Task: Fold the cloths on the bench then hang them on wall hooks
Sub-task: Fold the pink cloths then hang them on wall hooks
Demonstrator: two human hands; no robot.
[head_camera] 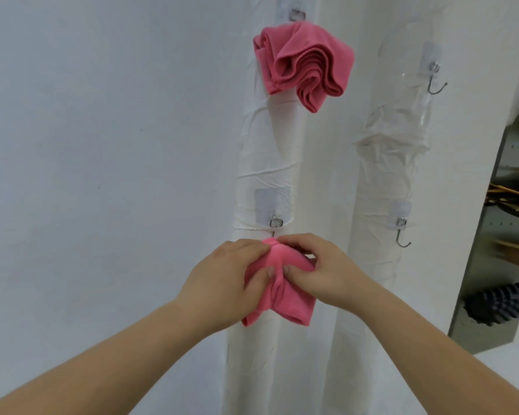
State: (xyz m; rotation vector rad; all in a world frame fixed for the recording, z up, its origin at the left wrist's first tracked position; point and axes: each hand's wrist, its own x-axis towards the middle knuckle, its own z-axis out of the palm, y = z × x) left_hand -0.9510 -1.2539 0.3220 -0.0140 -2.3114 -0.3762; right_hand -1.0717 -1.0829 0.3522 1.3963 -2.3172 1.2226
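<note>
My left hand (231, 274) and right hand (321, 271) pinch the folded pink cloth (285, 298) at the lower hook (275, 221); I judge its top fold must seat fully over it.

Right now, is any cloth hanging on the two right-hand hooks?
No, the upper right hook and the lower right hook are both bare.
</note>
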